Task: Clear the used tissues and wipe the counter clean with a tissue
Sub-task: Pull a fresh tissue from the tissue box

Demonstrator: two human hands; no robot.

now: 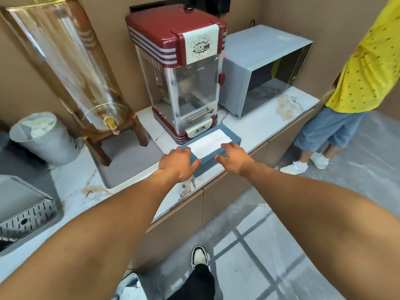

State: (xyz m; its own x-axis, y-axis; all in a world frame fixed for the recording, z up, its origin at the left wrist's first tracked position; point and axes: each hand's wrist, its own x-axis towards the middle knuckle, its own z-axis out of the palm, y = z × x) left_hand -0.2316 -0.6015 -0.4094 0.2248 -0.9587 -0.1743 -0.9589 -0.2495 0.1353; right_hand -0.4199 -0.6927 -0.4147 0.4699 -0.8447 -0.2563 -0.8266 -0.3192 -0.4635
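Observation:
A blue-grey tissue box [232, 137] with white tissue [208, 144] showing in its top lies on the marble counter [262, 126], in front of the popcorn machine. My left hand [179, 162] rests on the box's near left corner, thumb against its side. My right hand [232, 158] hovers with spread fingers over the box's near right end, fingertips at the tissue's edge. Brown stains mark the counter at the right [285, 107] and near the front left [95, 189]. A grey bin [43, 139] at the left holds crumpled white tissues [40, 125].
A red popcorn machine [184, 79] stands behind the box, a grey microwave [266, 70] to its right, a glass drinks dispenser [71, 68] on a wooden stand over a grey mat to the left. A metal drip tray [26, 215] sits far left. A person in yellow [365, 61] stands at the counter's right end.

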